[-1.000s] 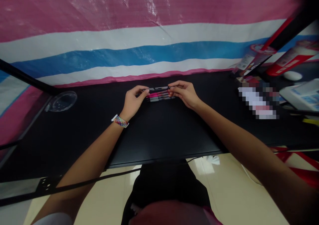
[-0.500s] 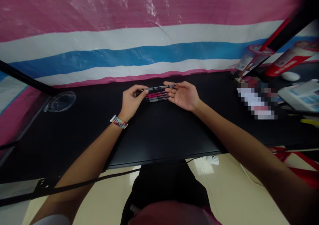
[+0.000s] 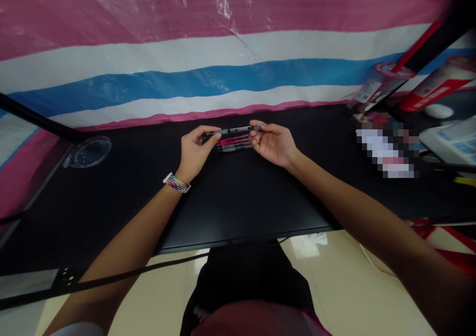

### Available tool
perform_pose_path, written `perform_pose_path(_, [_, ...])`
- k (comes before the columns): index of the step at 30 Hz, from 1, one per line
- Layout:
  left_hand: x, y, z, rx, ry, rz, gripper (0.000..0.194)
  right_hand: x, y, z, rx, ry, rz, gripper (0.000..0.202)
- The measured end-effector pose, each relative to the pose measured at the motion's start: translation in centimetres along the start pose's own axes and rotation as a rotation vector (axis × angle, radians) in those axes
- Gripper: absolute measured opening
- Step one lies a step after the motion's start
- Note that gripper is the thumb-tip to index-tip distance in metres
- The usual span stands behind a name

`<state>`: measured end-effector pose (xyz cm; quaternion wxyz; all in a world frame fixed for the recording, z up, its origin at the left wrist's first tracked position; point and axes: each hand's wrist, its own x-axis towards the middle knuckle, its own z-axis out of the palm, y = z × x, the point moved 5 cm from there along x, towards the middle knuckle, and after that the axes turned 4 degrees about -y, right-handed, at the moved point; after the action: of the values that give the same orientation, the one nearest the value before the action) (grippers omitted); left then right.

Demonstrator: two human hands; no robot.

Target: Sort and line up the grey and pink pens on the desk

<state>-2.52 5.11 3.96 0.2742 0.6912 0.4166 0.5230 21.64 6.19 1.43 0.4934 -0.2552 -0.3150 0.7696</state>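
A clear-barrelled pen with dark parts point(image 3: 238, 130) is held level between my two hands above the black desk point(image 3: 238, 197). My left hand point(image 3: 197, 147) pinches its left end between thumb and fingers. At the other end, my right hand point(image 3: 274, 142) grips the pen's tip with thumb and fingertips, palm partly turned up. Just below the held pen, several pens point(image 3: 234, 142) lie side by side on the desk, some with red or pink showing and one with a grey grip nearest me. My right fingers cover their right ends.
A clear plastic lid or dish point(image 3: 89, 152) lies at the left. On the right stand a clear cup point(image 3: 372, 89) and a red-and-white container point(image 3: 433, 88), with a white rounded object point(image 3: 439, 111) near them. A striped plastic sheet point(image 3: 208, 83) hangs behind the desk.
My right fingers have closed in on the pen's right end, curling more than before. The left hand keeps its pinch almost in place. The view has shifted slightly.
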Motion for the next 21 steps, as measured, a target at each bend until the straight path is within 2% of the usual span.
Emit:
perform_pose_path(5, [0.02,-0.11,-0.05,-0.008,0.010,0.004,0.021,-0.20,-0.09,0.29,0.020,-0.006,-0.015,0.035])
perform_pose_path(9, [0.03,-0.12,-0.10,-0.007,0.016,0.000,0.022,-0.03,0.14,0.18,0.055,0.023,0.002,0.026])
perform_pose_path(14, [0.10,-0.21,-0.03,-0.036,0.013,0.016,0.022,0.10,0.12,0.28,0.084,0.022,-0.014,0.025])
perform_pose_path(21, [0.01,-0.09,0.02,-0.043,0.009,0.012,0.022,-0.10,-0.18,0.33,0.024,0.040,-0.051,0.034])
